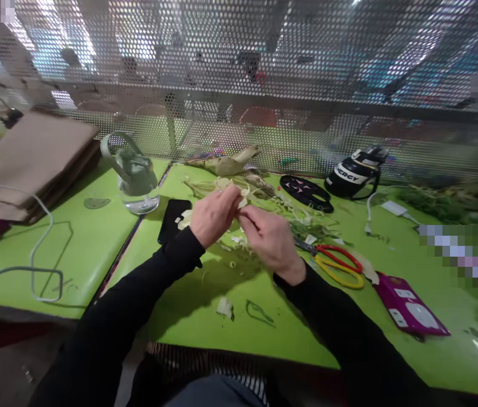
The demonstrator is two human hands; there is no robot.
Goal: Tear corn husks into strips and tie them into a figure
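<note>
My left hand (216,216) and my right hand (272,238) meet over the middle of the green table, fingers pinched together. Between their fingertips is a pale, petal-like corn husk piece (244,198), mostly hidden by the fingers. Just beyond lie dried corn husks (230,164) and scattered thin husk shreds. A black phone (173,220) lies beside my left wrist with pale scraps on it. Scissors with red and yellow handles (340,265) rest to the right of my right hand. A small pale scrap (224,307) and a green wire loop (260,312) lie nearer the front edge.
A clear water bottle (131,175) and a brown paper stack (31,158) stand left. Further right are a black round palette (307,193), a black bottle (355,172), a purple power strip (411,305) and greenery (455,203). A perforated metal screen (239,79) borders the table's back.
</note>
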